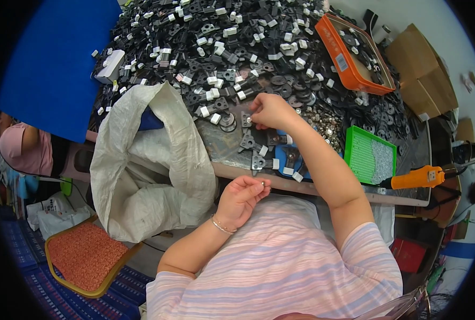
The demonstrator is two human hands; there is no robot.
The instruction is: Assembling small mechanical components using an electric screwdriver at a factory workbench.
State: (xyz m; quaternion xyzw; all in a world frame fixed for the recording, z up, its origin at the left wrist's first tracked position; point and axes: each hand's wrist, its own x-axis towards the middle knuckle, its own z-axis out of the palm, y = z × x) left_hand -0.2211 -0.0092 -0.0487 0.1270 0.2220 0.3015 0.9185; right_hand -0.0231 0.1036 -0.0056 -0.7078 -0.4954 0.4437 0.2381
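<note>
Your right hand touches a flat black piece that looks like matt plastic. Your left hand pinches a tiny shiny metal bit, and a thin shiny metal bracelet sits on that wrist. The big pile of parts is dull black plastic with smooth white plastic bits. The white sack is rough woven plastic. The orange tray and green tray are smooth plastic. The box is plain brown cardboard. The chair seat is bumpy orange cloth. Your striped top is soft cloth.

Bright, even light fills the scene with soft, faint shadows; fisheye bending curves the worktop edge, black vignette rings the corners, focus stays sharp centrally.
</note>
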